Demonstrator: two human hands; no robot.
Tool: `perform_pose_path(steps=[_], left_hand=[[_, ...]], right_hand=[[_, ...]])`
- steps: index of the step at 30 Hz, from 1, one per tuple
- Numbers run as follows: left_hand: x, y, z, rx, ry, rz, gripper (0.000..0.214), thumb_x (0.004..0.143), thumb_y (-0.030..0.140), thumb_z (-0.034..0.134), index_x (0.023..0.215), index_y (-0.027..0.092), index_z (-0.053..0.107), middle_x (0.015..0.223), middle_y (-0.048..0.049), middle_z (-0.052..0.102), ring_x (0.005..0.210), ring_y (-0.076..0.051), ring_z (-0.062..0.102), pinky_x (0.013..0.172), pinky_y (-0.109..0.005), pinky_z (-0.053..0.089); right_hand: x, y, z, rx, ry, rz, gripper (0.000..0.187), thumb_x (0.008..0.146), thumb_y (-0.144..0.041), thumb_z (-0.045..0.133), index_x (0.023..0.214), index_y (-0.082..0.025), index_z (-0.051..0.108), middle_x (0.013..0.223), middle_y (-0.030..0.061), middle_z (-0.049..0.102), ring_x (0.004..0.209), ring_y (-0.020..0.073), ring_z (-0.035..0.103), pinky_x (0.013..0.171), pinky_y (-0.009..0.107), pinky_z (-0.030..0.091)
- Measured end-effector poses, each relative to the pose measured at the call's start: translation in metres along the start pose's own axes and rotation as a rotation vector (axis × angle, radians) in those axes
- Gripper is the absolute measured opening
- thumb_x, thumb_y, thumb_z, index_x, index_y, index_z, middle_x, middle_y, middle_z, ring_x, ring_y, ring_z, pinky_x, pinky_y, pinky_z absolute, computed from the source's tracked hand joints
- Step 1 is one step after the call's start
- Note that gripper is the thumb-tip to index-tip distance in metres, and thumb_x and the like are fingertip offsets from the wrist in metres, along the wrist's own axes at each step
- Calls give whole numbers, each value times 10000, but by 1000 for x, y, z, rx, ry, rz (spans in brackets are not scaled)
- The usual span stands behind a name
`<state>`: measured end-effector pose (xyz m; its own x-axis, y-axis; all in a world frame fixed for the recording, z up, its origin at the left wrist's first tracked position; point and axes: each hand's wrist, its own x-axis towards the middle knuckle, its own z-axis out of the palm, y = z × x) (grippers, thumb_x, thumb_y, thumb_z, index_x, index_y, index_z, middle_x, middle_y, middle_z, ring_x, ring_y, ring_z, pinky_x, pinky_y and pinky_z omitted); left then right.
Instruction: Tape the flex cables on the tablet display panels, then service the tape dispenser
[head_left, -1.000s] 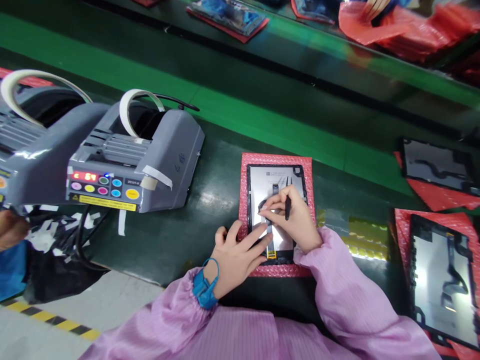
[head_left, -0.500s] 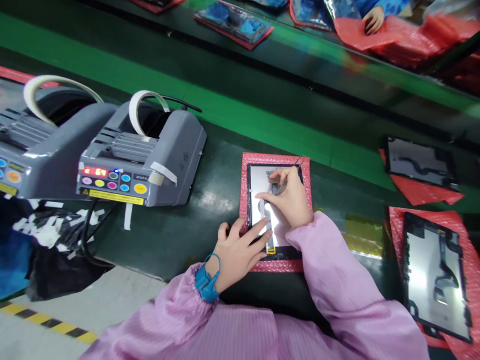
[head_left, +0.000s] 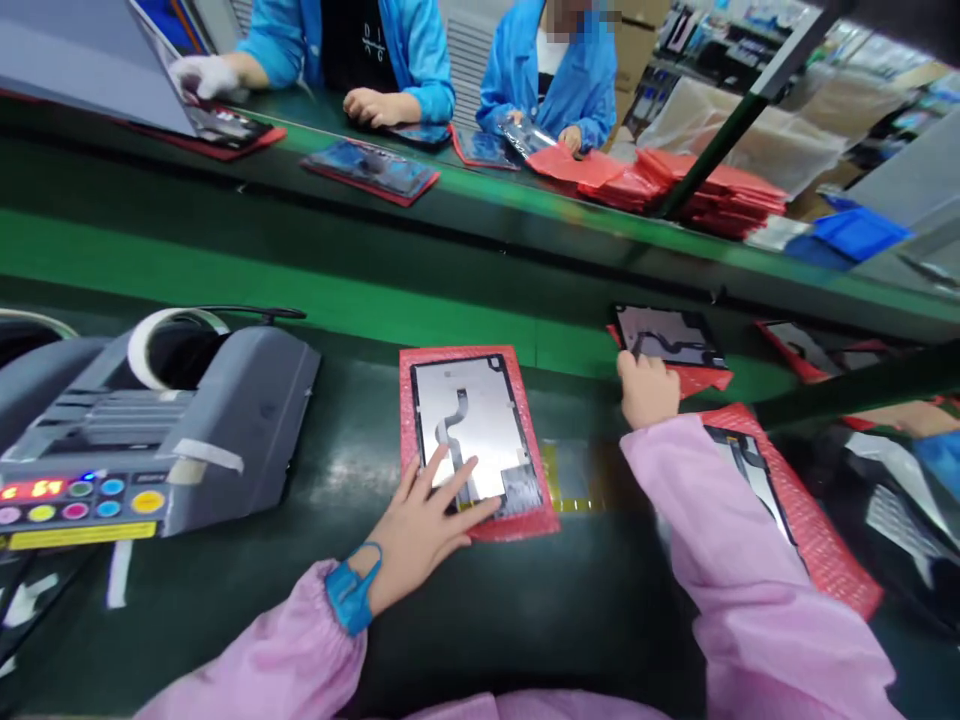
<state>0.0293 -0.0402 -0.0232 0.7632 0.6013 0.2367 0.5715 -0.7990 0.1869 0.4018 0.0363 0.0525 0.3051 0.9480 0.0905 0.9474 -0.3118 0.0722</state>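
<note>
My left hand [head_left: 420, 535] lies with fingers spread over the lower part of a tablet screen panel [head_left: 491, 420], its silvery back facing up. A grey flex cable [head_left: 452, 415] runs down that panel, its lower end partly under my fingers. Beneath the panel is a pink bubble-wrap bag [head_left: 406, 400]. My right hand [head_left: 649, 390] is stretched out to the far right, fingers curled closed at the near left edge of another screen panel [head_left: 679, 332] on a red bag [head_left: 705, 380]. What its fingers hold is hidden.
At left stands a grey tape dispenser [head_left: 232, 400] with a white tape roll [head_left: 154, 350]. Under my right forearm lies another panel [head_left: 765, 490] on red bubble wrap [head_left: 825, 550]. Co-workers in blue sleeves [head_left: 427, 60] work across the line. A dark green post [head_left: 862, 385] juts in at right.
My right hand has left the middle panel and reached right to the far panel. My left hand stays spread on the middle panel. The view has swung up and right.
</note>
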Motion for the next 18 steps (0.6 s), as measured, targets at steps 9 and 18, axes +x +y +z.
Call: perform_pose_path(steps=[9,18], left_hand=[[168,-43,-46,-290,193,-334,435,980,337,640,1388,200,573,1459,-136,545,1287,-310,571,1050,-544,506],[180,37,-48,-458,138,-205,357,988,370,634,1294,187,612,1322,-113,623,1116,-241,651,941,-453,577]], right_hand=[[52,38,6,-157,-124,-19,235,903,-41,519,1088,-136,627,907,152,703,792,204,638,677,308,306],[24,-33,-54,74,223,-82,173,991,-268,482,1047,-188,624,885,103,718,786,232,666,590,301,276]])
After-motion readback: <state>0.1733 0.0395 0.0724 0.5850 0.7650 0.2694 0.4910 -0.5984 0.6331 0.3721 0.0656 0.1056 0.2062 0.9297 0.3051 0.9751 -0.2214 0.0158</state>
